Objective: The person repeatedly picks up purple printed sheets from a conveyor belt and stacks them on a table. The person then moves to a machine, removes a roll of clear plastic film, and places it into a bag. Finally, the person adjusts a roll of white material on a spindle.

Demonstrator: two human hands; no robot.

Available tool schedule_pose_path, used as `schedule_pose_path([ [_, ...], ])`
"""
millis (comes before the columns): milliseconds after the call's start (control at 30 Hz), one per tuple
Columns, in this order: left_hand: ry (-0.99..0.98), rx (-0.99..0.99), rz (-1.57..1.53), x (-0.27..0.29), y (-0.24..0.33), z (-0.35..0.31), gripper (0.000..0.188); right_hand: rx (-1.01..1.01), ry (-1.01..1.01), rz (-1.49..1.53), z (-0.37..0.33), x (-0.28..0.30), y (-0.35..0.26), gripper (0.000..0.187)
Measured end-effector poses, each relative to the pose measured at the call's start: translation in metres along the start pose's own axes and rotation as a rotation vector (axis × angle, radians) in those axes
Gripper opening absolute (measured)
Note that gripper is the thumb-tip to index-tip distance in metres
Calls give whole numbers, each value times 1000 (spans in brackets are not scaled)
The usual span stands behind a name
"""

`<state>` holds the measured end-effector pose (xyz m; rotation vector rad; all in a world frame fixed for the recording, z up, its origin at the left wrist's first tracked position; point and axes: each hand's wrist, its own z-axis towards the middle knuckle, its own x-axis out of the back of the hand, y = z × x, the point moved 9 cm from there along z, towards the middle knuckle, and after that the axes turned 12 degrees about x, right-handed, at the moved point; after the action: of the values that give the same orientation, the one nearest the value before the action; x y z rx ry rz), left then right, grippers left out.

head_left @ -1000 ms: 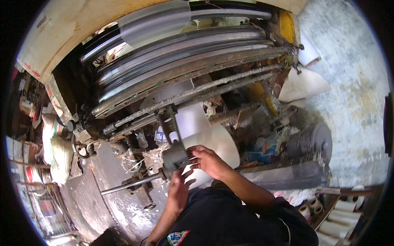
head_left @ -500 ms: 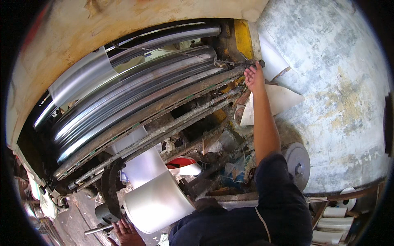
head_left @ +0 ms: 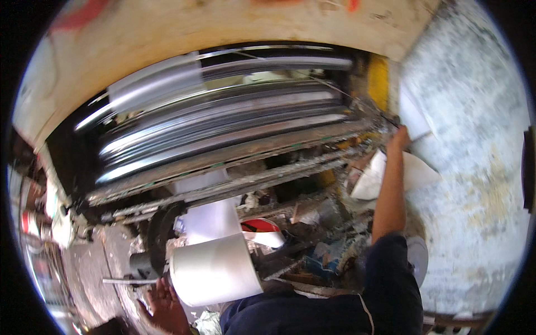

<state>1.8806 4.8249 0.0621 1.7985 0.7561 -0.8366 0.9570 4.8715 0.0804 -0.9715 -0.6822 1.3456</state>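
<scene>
Right hand (head_left: pixel 400 139) since curled inward | blurred, cannot tell grip | left hand (head_left: pixel 168 311) spread beside white roll (head_left: pixel 215 271)

No lettering can be read — just blurred red marks (head_left: pixel 84 15) on the cream panel (head_left: pixel 234 28).

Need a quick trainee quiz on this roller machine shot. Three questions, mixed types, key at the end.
1. True or false: the right hand is raised near the right end of the metal rollers.
2. Choose one. The fingers of the left hand are:
A) curled into a fist
B) spread apart
C) out of view
3. Fill the gap: in the picture, the thin rod sticks out to the ____ of the white roll.

Key: 1. True. 2. B. 3. left.
</scene>
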Motion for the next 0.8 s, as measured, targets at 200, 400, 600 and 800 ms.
schedule_pose_path([
  [200, 136, -59, 0, -2, 10, -8, 49, 208, -115, -668, -6, -20, -47, 45],
  [400, 144, -84, 46, 0, 11, -11, 43, 116, -425, 350, -19, -101, -197, 30],
  [600, 76, -154, 496, 13, 11, -5, 53, 485, -1386, 536, -350, -71, -384, 21],
  [800, -29, -125, 955, 0, 13, -8, 79, 531, -2062, 562, -650, 7, -453, 17],
])
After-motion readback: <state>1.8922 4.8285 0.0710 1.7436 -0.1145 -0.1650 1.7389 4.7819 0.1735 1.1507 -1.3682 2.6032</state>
